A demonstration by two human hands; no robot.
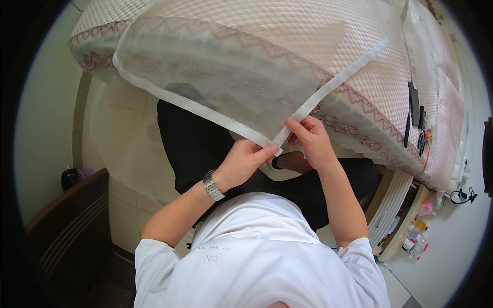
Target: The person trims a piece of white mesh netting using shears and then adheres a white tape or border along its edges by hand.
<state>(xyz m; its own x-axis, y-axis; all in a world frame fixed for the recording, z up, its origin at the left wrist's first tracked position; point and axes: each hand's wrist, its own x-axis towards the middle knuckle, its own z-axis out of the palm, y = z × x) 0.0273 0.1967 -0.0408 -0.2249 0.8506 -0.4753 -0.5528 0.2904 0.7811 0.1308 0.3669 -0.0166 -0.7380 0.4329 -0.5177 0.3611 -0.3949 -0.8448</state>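
Observation:
A sheer white mesh panel (246, 88) with a white tape border (185, 106) spreads over my lap and up across the bed. My left hand (244, 159), below a metal-link watch (214, 185), pinches the panel's corner between thumb and fingers. Just to the right, my right hand (310, 140) grips the other bordered edge (339, 80), which runs up toward the bed top. The two tape edges meet at the corner between my hands. Parts of the fingers are hidden behind the fabric.
The quilted bedspread (369, 73) has lace trim (379, 115). On it lie scissors (421, 142), a black flat object (413, 104) and other small tools. A bedside cabinet (393, 200) stands at right, with small bottles (414, 236) beyond. A dark wooden piece of furniture (73, 227) stands lower left.

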